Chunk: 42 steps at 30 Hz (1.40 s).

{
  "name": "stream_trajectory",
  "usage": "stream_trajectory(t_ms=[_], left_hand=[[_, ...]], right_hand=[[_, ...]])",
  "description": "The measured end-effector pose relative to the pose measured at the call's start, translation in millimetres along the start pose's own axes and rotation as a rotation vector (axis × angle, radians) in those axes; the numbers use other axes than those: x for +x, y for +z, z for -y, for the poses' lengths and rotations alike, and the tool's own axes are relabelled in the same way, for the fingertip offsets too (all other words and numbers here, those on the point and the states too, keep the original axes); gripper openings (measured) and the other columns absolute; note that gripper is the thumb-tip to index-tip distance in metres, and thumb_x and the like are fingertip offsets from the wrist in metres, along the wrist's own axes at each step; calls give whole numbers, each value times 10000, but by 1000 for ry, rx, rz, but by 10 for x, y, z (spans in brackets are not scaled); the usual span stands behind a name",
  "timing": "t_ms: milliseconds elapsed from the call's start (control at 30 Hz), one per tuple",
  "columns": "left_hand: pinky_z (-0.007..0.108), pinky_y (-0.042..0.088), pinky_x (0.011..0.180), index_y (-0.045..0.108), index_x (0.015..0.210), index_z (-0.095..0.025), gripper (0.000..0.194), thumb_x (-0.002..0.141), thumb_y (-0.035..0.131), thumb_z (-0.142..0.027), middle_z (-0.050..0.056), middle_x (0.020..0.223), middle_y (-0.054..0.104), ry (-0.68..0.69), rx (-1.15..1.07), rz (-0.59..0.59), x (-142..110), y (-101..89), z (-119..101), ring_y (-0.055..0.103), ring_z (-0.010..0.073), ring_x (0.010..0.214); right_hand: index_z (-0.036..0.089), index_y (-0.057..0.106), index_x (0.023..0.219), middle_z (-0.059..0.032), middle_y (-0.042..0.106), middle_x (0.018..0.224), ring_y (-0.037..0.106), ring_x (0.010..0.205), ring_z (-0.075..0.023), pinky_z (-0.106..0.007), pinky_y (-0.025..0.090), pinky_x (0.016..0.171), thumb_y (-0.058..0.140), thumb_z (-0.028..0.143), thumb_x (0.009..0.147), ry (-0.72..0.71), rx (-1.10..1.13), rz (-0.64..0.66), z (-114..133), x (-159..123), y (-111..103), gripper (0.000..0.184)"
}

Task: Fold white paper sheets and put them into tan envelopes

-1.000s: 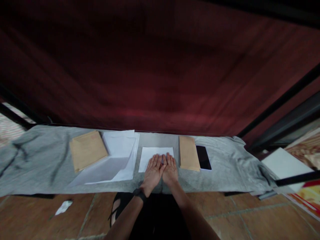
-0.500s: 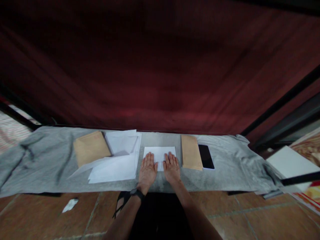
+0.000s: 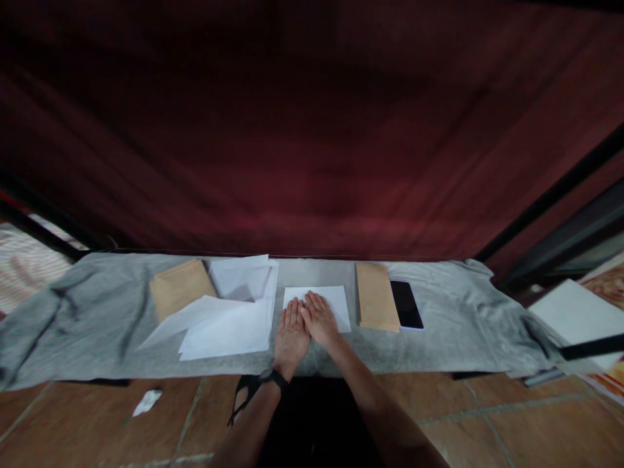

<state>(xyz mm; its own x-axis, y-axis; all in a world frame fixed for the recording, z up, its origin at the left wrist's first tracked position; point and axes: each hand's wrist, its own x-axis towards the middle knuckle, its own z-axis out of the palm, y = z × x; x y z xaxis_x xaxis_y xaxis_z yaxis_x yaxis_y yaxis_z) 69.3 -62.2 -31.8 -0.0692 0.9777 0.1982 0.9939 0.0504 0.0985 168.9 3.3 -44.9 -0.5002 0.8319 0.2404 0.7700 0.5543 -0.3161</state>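
Right in front of me, a white sheet of paper, which looks folded, lies flat on a grey cloth. My left hand rests palm down on the left part of the paper, its fingers stretched out and pointing away from me. Beside it, my right hand lies flat near the paper's middle, angled to the left, with its thumb side against my left hand. Neither hand grips anything. Part of the paper is hidden beneath both palms.
White sheets overlap loosely on the left, next to brown envelopes. To the right are more brown envelopes and a dark-screened phone. The grey cloth covers a narrow surface before a dark red curtain.
My right hand has slid left across the paper until it meets my left hand, uncovering the paper's right part. My left hand stays in about the same place. The view has shifted slightly.
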Motion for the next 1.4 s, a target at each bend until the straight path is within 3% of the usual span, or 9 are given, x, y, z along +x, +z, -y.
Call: stream_trajectory(t_ms=[133, 300, 500, 733, 900, 1000, 1233, 1400], left_hand=[[465, 269, 1233, 409, 1505, -36, 585, 1003, 313, -321, 181, 1592, 377, -25, -16, -22, 12, 16, -18, 311, 278, 1505], [455, 256, 1239, 391, 1510, -17, 606, 1017, 299, -359, 188, 1594, 366, -30, -20, -25, 13, 52, -3, 311, 283, 1503], [457, 271, 1234, 394, 1509, -19, 606, 1018, 297, -360, 187, 1592, 368, -23, 0, -40, 10, 79, 7, 326, 286, 1497], [457, 269, 1233, 412, 1499, -20, 608, 1007, 313, -363, 189, 1585, 380, -19, -11, -71, 13, 110, 8, 340, 281, 1491], [452, 277, 1229, 418, 1498, -35, 607, 1001, 316, -367, 184, 1577, 401, -20, -26, -92, 10, 129, 19, 354, 273, 1485], [461, 282, 1226, 418, 1495, -25, 606, 1002, 308, -359, 192, 1577, 398, -11, -15, -87, 10, 120, 22, 350, 280, 1487], [454, 273, 1232, 415, 1498, -28, 604, 1004, 319, -364, 185, 1591, 375, -12, -20, -79, 7, 109, 25, 318, 278, 1501], [491, 289, 1221, 421, 1488, -23, 590, 1004, 304, -340, 204, 1578, 393, -44, -45, -87, 37, 162, -6, 318, 295, 1500]], right_hand=[[121, 424, 1518, -121, 412, 1578, 361, 1477, -206, -417, 257, 1224, 352, 330, 1066, 74, -57, -23, -271, 13, -24, 503], [73, 440, 1504, -163, 435, 1558, 398, 1452, -264, -437, 287, 1200, 368, 357, 1062, 125, -139, -133, -476, -4, -7, 530], [5, 452, 1477, -234, 463, 1522, 430, 1424, -314, -476, 333, 1165, 359, 360, 1053, 275, -184, -269, -576, -48, 33, 561], [-44, 454, 1458, -284, 444, 1515, 444, 1410, -344, -498, 359, 1146, 333, 363, 1051, 383, -167, -296, -547, -111, -32, 588], [43, 387, 1527, -174, 335, 1611, 332, 1488, -278, -455, 291, 1204, 320, 358, 1055, 197, -112, -207, -301, -261, -32, 571], [103, 408, 1530, -130, 357, 1610, 346, 1483, -248, -423, 276, 1213, 339, 366, 1054, 136, -94, -124, -238, -356, -14, 548], [74, 426, 1514, -193, 414, 1566, 402, 1446, -296, -471, 321, 1171, 367, 337, 1055, 185, -179, -215, -469, -489, -59, 532], [66, 409, 1522, -196, 401, 1574, 399, 1447, -297, -464, 327, 1168, 357, 333, 1053, 187, -200, -213, -480, -495, -71, 542]])
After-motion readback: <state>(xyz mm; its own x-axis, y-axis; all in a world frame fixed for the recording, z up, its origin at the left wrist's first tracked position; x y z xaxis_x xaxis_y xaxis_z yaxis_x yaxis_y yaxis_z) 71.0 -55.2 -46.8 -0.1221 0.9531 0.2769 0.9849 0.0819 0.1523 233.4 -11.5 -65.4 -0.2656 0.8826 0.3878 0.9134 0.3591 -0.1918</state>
